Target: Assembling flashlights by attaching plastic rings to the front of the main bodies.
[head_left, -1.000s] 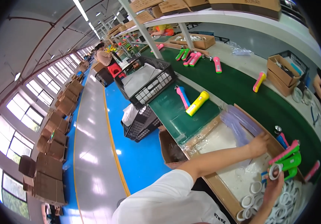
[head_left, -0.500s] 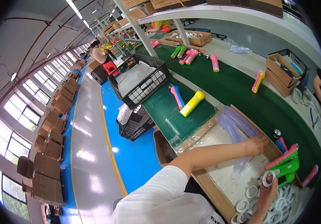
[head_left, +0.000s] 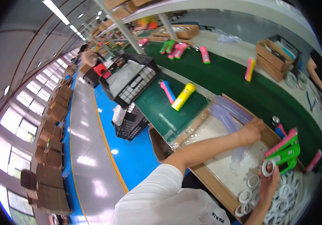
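Over the right end of the cardboard tray (head_left: 215, 190), the right hand (head_left: 269, 183) pinches a white ring (head_left: 264, 168); by the tray's far side, the left hand (head_left: 251, 132) curls, whether around anything I cannot tell.

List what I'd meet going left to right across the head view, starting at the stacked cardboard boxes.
Stacked cardboard boxes, upper black crate, pink-and-blue piece, yellow flashlight-like piece, purplish clear plastic sleeves, left hand, right hand holding a white ring, pink piece near the right edge.
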Motion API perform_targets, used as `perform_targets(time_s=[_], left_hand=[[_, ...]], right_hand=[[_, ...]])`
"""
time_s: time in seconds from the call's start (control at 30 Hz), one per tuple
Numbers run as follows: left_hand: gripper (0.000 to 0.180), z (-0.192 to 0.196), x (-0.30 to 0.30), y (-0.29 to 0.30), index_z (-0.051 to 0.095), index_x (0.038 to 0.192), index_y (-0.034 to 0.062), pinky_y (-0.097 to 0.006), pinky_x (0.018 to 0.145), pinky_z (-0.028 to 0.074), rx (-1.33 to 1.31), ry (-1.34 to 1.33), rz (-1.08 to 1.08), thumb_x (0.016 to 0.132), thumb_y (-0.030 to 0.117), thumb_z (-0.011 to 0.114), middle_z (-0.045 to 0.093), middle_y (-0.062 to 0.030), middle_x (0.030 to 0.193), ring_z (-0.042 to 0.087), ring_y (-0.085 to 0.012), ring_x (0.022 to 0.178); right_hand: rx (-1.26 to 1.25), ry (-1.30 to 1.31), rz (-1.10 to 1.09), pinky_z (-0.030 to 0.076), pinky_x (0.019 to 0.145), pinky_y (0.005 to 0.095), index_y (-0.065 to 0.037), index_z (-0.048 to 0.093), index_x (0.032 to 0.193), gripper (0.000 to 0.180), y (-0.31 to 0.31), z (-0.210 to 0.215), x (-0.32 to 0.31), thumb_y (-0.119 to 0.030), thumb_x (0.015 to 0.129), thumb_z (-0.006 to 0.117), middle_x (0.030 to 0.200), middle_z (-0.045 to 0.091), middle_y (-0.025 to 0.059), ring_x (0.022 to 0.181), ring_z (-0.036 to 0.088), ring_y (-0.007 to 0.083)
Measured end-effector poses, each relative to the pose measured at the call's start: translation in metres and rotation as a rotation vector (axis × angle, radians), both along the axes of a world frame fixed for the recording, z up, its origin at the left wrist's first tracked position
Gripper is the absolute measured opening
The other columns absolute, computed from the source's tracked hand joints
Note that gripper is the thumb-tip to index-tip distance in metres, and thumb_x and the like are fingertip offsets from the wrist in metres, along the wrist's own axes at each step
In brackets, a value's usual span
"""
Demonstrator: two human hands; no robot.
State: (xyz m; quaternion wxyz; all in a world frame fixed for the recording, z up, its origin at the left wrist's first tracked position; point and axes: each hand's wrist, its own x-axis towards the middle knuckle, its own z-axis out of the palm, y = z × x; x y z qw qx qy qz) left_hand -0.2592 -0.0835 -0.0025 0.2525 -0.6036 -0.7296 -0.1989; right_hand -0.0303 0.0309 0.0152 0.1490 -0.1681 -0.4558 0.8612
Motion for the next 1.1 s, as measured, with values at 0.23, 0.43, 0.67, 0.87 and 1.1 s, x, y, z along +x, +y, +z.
perform_targets(time_s=[0.23,0.43,0.67,0.87,1.1], left_hand=[[0.038,0.040,-0.041,-0.035,0.071,0.086,0.0073,-0.033,0.070,0.050,0.115,-0.732,0.114,0.061,-0.014,0.052,0.064,-0.0132,0.084,0.062,-0.0285,0.081],[0.010,0.084,0.037,0.011,0.070,0.092,0.0009,-0.024,0.058,0.049,0.070,-1.560,-0.115,0.083,0.003,0.067,0.066,-0.0032,0.082,0.059,-0.0098,0.065],[0.017,0.060,0.010,0.084,0.068,0.100,0.0013,-0.027,0.062,0.048,0.066,-0.903,-0.127,0.083,0.002,0.064,0.064,-0.0087,0.090,0.060,-0.0151,0.070],[0.039,0.005,-0.049,0.151,0.062,0.115,0.0091,-0.038,0.086,0.050,-0.624,-0.711,-0.226,0.078,0.021,0.069,0.064,-0.0184,0.111,0.062,-0.0348,0.100],[0.036,0.013,-0.076,0.144,0.061,0.106,0.0078,-0.049,0.089,0.044,-0.706,-0.187,0.159,0.077,0.029,0.067,0.065,-0.0158,0.105,0.061,-0.0349,0.101]], right_hand=[[-0.427,0.048,0.086,0.057,0.077,0.0392,-0.001,0.056,0.108,0.039,-0.003,0.013,-0.034,-0.037,0.099,0.046,0.106,0.063,0.0168,0.093,0.065,0.0302],[-0.557,0.100,0.015,0.056,0.076,0.0366,-0.003,0.056,0.107,0.043,0.011,0.007,-0.020,-0.043,0.098,0.046,0.102,0.064,0.0149,0.088,0.067,0.0274],[-0.636,0.268,-0.055,0.056,0.075,0.0344,-0.003,0.053,0.117,0.048,0.017,0.005,-0.012,-0.045,0.099,0.041,0.103,0.065,0.0163,0.086,0.067,0.0245],[-0.644,0.338,-0.064,0.056,0.076,0.0377,-0.004,0.056,0.108,0.042,0.018,0.006,-0.022,-0.043,0.097,0.048,0.102,0.064,0.0133,0.089,0.066,0.0251],[-0.606,0.348,-0.102,0.055,0.081,0.0388,-0.001,0.054,0.115,0.049,0.035,0.002,-0.014,-0.046,0.099,0.040,0.109,0.064,0.0172,0.095,0.065,0.0276]])
